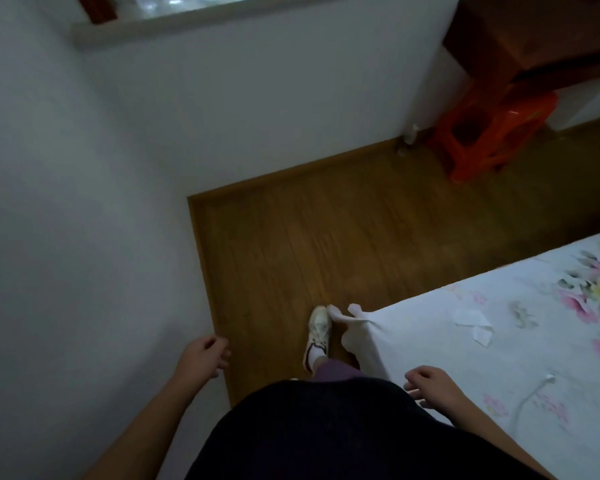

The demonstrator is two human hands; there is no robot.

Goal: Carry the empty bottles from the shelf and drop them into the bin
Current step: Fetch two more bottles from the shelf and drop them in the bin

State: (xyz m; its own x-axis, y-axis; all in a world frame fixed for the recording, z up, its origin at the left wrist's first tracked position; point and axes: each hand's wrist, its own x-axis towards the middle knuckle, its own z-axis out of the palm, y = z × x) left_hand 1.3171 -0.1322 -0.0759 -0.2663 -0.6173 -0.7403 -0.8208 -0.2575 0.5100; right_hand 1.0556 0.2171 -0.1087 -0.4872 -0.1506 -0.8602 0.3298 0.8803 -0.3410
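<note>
My left hand hangs low at the left beside a white wall, fingers loosely curled and holding nothing. My right hand is low at the right, over the corner of the bed, fingers apart and empty. No bin shows in the head view. On the sill-like ledge at the top of the frame lie blurred clear shiny shapes; I cannot tell whether they are bottles.
A brown wooden floor stretches ahead, with my white shoe on it. A bed with a floral sheet fills the right. A red plastic stool stands under a dark wooden desk at the far right.
</note>
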